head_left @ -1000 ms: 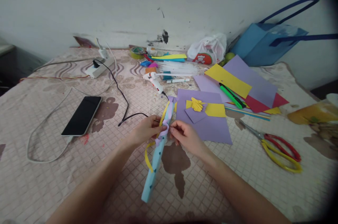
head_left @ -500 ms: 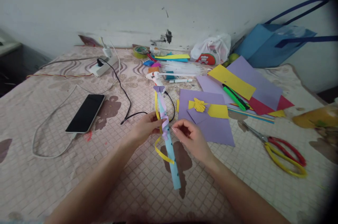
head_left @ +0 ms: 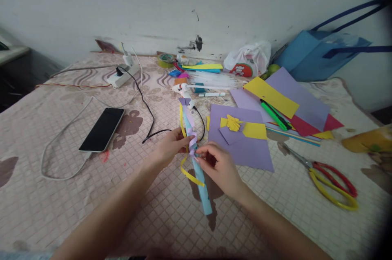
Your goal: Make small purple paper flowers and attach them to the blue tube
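Note:
A light blue paper stick slants over the patterned tablecloth, its lower end toward me. My left hand pinches it near the middle, thumb over a curled lilac strip. The fingers of my right hand are closed at the stick's right side, at the lower end of the lilac strip. A yellow strip hangs in a curl along the stick's left side, its lower end across the stick. A purple bow-like piece is at the top.
A white glue gun lies behind the stick. Purple sheets with yellow pieces, a green cutter and scissors lie right. A phone, its cable and a power strip are left.
My right hand has moved slightly down and left to the stick, and its fingertips now meet the lilac strip's lower end. My left hand keeps its hold. The view has shifted slightly.

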`<state>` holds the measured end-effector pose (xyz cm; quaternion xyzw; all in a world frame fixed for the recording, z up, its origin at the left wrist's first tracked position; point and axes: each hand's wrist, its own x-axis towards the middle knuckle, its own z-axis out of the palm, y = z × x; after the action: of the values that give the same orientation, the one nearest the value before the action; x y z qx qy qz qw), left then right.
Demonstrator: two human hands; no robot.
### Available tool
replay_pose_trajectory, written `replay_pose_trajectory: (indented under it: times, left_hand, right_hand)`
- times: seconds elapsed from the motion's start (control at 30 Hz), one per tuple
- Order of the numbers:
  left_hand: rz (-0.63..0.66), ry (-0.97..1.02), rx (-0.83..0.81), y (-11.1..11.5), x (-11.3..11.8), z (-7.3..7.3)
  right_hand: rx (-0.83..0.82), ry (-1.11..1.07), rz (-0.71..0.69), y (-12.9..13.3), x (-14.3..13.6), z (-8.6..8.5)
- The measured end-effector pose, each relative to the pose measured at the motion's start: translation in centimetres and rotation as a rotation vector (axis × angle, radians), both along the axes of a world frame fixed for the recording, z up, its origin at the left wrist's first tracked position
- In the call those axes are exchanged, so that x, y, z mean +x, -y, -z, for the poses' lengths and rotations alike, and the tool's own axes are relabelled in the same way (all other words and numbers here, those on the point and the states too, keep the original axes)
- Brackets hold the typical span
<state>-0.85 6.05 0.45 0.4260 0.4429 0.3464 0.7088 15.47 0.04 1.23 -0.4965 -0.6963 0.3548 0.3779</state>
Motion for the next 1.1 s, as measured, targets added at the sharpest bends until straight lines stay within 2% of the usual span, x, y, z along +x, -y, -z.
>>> replay_pose_trajectory:
  times: [0.17, 0.27, 0.53, 0.63, 0.8, 0.93, 1.1]
  left_hand:
    - [-0.032, -0.018, 0.005, 0.1, 0.0, 0.1]
    - [-0.031, -0.011, 0.000, 0.2, 0.1, -0.1]
    - [-0.044, 0.001, 0.009, 0.1, 0.0, 0.1]
    - [-0.047, 0.001, 0.009, 0.0, -0.1, 0.2]
    - [-0.019, 0.067, -0.021, -0.2, -0.4, 0.1]
    - [0.013, 0.104, -0.045, -0.2, -0.6, 0.0]
    - [0.010, 0.153, -0.081, -0.3, -0.6, -0.1]
  right_hand:
    - [-0.150, -0.067, -0.015, 0.1, -0.4, 0.2]
    - [-0.181, -0.075, -0.007, 0.0, -0.7, 0.3]
    - [0.027, -0.030, -0.005, 0.2, -1.1, 0.1]
    - [0.043, -0.064, -0.007, 0.4, -1.0, 0.0]
    - [-0.060, -0.183, 0.075, 0.0, 0.0, 0.0]
    - [-0.171, -0.244, 0.185, -0.8, 1.7, 0.7]
    - [-0.198, -0.274, 0.298, -1.8, 3.6, 1.7]
